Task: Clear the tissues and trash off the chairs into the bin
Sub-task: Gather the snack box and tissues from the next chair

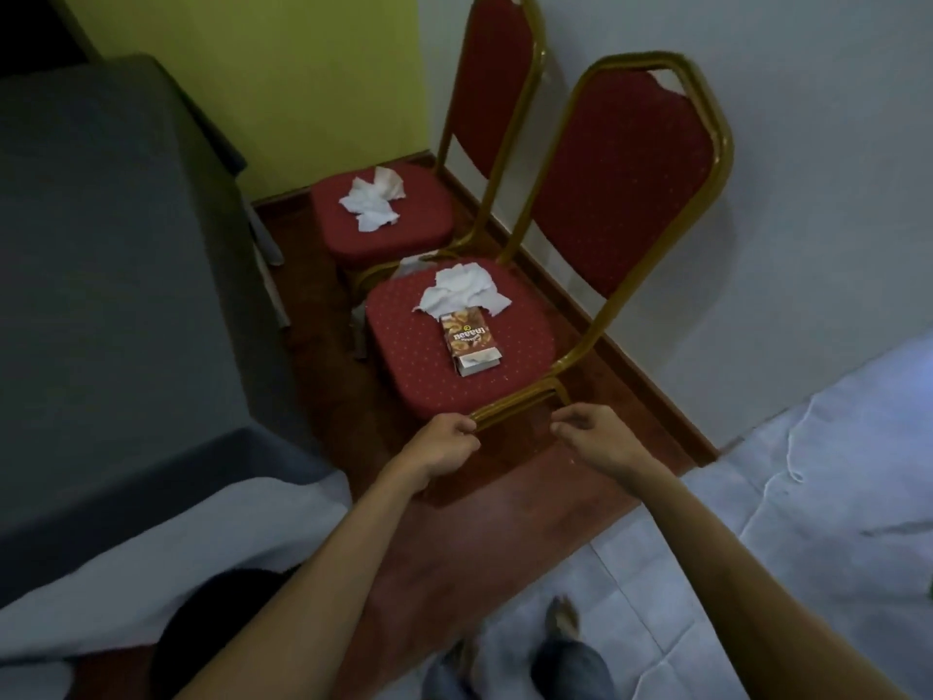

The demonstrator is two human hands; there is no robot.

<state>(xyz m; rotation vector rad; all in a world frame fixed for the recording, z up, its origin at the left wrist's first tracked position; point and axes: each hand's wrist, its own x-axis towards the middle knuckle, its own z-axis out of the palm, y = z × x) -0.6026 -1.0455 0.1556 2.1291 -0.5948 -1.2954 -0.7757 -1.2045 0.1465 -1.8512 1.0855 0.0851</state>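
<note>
Tissues [462, 290]: crumpled white pile on the near chair [414, 366], sitting at 12 o'clock of the snack box [469, 344] and touching its far end
More tissues [372, 200]: second pile on the far chair [404, 229], up at 11 o'clock from the first one
Box: looks like a small cardboard carton lying flat mid-seat, one end looks open
Left hand [444, 447]: fingers curled shut around the gold frame bar at the seat's front edge
Right hand [595, 437]: near the same bar, fingers bent and a bit apart, holding nothing from what I can see
Bin: not in shot, no clue where it is
Risk: if that chair gets tugged or tilted, my guess is the loose tissues slide onto the floor, and the box could spill anything left inside
</note>
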